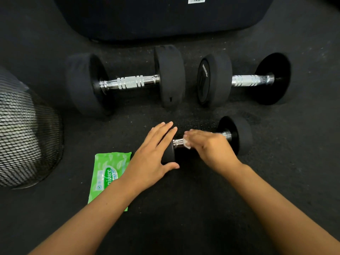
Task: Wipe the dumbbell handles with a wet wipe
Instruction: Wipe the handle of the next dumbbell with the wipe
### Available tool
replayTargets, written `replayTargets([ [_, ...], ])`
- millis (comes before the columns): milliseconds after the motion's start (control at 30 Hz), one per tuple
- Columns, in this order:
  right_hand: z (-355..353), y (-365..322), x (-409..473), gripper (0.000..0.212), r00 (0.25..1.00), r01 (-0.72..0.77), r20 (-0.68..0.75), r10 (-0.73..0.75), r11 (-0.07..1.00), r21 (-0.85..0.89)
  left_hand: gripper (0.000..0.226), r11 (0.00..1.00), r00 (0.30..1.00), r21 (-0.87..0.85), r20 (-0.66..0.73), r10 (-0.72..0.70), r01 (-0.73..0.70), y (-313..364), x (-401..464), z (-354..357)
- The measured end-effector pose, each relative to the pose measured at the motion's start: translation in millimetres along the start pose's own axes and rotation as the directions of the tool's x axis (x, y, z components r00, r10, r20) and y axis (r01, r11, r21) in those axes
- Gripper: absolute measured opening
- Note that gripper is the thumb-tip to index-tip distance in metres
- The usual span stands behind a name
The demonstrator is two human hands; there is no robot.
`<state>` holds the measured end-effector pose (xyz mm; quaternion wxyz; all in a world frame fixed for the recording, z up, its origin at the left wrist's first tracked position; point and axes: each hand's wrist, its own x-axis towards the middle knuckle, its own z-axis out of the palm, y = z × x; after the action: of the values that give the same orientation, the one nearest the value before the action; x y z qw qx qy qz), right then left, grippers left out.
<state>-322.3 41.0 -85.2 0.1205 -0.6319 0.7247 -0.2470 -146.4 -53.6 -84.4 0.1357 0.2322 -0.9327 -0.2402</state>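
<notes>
Dumbbells [127, 81] lie on black speckled rubber floor [184, 208] beside wipes pack [108, 173].

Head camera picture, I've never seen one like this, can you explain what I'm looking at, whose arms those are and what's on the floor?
There is no machine here. The camera sits on a person's head and looks forward and down, so the two bare arms coming in from the bottom are the wearer's own. The left hand lies flat on one end weight of the small dumbbell, touching it. The right hand presses a white wet wipe against that dumbbell's chrome handle. Two large dumbbells lie side by side further back on the dark floor. The green wet wipe pack lies beside the left forearm. A black mesh object stands at the left edge; I cannot tell what it is.
</notes>
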Motion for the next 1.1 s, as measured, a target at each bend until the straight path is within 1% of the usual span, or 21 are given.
replayTargets([
  [33, -2, 0, 7, 0.019, 0.997, -0.076, 0.005, 0.076, 0.996, 0.053, 0.095, 1.0, 1.0, 0.007, -0.001, 0.001, -0.001, 0, 0, 0],
  [67, -2, -3, 12, 0.018, 0.992, -0.124, 0.021, 0.122, 0.989, 0.081, 0.095, 1.0, 1.0, 0.012, -0.003, 0.001, -0.001, -1, 1, 0],
  [100, 0, -8, 14, 0.018, 0.992, -0.125, 0.026, 0.124, 0.989, 0.074, 0.095, 1.0, 1.0, 0.014, -0.003, 0.001, -0.001, -2, 2, 0],
  [167, -1, -10, 8, 0.02, 0.999, -0.047, 0.016, 0.046, 0.997, 0.058, 0.095, 1.0, 1.0, 0.013, 0.001, 0.003, -0.003, -2, 1, -2],
  [200, -5, -7, 4, 0.021, 0.999, -0.043, 0.026, 0.041, 0.997, 0.063, 0.095, 1.0, 1.0, 0.013, 0.002, 0.006, -0.006, -1, 0, -2],
  [233, -10, -2, 5, 0.02, 0.996, -0.077, 0.042, 0.075, 0.996, 0.052, 0.095, 1.0, 1.0, 0.016, 0.0, 0.011, -0.011, 1, -1, -1],
  [300, -13, 6, 19, 0.019, 0.976, -0.202, 0.08, 0.204, 0.979, -0.032, 0.095, 1.0, 1.0, 0.021, -0.009, 0.014, -0.014, 1, -2, 1],
  [333, -12, 8, 28, 0.02, 0.964, -0.236, 0.11, 0.241, 0.97, -0.062, 0.095, 1.0, 1.0, 0.019, -0.013, 0.012, -0.012, 0, -1, 2],
  [400, -6, 4, 37, 0.021, 0.959, -0.228, 0.155, 0.235, 0.972, -0.065, 0.096, 1.0, 1.0, 0.012, -0.014, 0.009, -0.008, -2, 1, 1],
  [467, -9, 2, 34, 0.02, 0.962, -0.21, 0.175, 0.21, 0.977, -0.015, 0.096, 1.0, 1.0, 0.002, -0.005, 0.009, -0.009, -3, 2, -1],
  [533, -17, 7, 32, 0.017, 0.952, -0.245, 0.198, 0.235, 0.969, 0.027, 0.096, 1.0, 1.0, 0.003, 0.002, 0.012, -0.012, -1, 0, -1],
  [600, -21, 10, 40, 0.015, 0.932, -0.288, 0.224, 0.284, 0.958, -0.017, 0.095, 1.0, 1.0, 0.008, 0.001, 0.014, -0.014, 0, -1, 1],
  [700, -17, 3, 47, 0.016, 0.942, -0.243, 0.226, 0.248, 0.969, -0.052, 0.096, 1.0, 1.0, 0.001, -0.004, 0.008, -0.008, -3, 2, 0],
  [767, -19, 0, 34, 0.017, 0.967, -0.188, 0.17, 0.19, 0.982, -0.027, 0.097, 1.0, 1.0, -0.005, -0.001, 0.005, -0.005, -4, 3, 0],
  [800, -22, 1, 26, 0.016, 0.972, -0.184, 0.146, 0.183, 0.983, -0.007, 0.097, 1.0, 1.0, -0.005, 0.003, 0.004, -0.004, -3, 2, 0],
  [833, -25, 3, 19, 0.016, 0.973, -0.193, 0.127, 0.193, 0.981, -0.012, 0.097, 1.0, 1.0, -0.001, 0.004, 0.006, -0.006, -2, 0, 0],
  [900, -22, 8, 23, 0.017, 0.966, -0.242, 0.08, 0.248, 0.967, -0.073, 0.096, 1.0, 1.0, 0.009, -0.002, 0.013, -0.013, -1, -2, 2],
  [967, -12, 6, 29, 0.017, 0.965, -0.248, 0.06, 0.254, 0.964, -0.098, 0.096, 1.0, 1.0, 0.01, -0.002, 0.007, -0.007, -2, -1, 3],
  [1000, -7, 1, 28, 0.016, 0.975, -0.213, 0.05, 0.218, 0.973, -0.083, 0.096, 1.0, 1.0, 0.004, 0.0, 0.0, 0.0, -3, 0, 2],
  [1100, -7, -8, -1, 0.014, 1.0, -0.008, -0.026, 0.007, 0.999, -0.038, 0.096, 1.0, 1.0, -0.01, 0.013, -0.01, 0.01, -3, 1, 0],
])
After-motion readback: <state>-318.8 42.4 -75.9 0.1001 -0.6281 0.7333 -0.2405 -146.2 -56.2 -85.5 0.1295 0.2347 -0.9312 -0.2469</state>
